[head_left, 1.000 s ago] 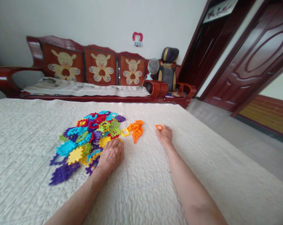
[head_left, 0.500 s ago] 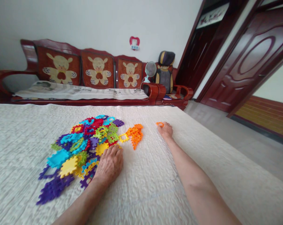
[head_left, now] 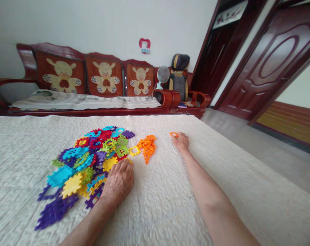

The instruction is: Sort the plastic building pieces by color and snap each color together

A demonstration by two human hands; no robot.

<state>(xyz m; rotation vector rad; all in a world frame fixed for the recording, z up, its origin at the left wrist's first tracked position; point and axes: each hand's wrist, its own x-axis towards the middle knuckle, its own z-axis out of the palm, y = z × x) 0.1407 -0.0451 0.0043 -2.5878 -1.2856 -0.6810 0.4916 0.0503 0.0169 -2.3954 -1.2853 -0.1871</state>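
Note:
My right hand (head_left: 181, 140) is low over the cloth at the far right, its fingers pinching an orange square window-frame building piece (head_left: 173, 134). At the right edge of a mixed pile of plastic interlocking pieces (head_left: 79, 152) is my left hand (head_left: 120, 177), palm down with fingers curled together. A bit of yellow shows at its fingertips; whatever lies under them is hidden. Between the hands sits a small heap of orange pieces (head_left: 147, 147), and a yellow square frame (head_left: 134, 150) touches its left side.
A pale quilted cloth (head_left: 160, 205) covers the table. Beyond its far edge stands a wooden sofa (head_left: 167, 100) with bear-patterned cushions (head_left: 105, 75). A small fan (head_left: 163, 74) and a chair with a massage cushion (head_left: 179, 85) are farther right, near brown doors (head_left: 270, 65).
The view has shifted slightly. Both hands keep nearly the same places; the orange frame in my right hand shows a little more of its opening.

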